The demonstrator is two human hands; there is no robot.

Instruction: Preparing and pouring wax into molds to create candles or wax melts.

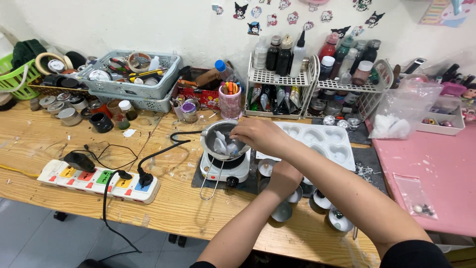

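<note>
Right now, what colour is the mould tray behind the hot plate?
White: the mould tray with heart-shaped cavities, clearest in the head view.

Power strip (94, 179), possibly paint bottles (285, 52)

Small metal pot (221, 138) holding white wax chunks (220, 144), upright on white hotplate (223, 170)

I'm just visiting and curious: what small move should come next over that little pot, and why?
Probably the right hand should let its white piece drop into the pot and lift clear: it hovers over the rim, white chunks already lie inside, and the pot sits on the small hotplate. The left hand rests by the metal cups.
</note>
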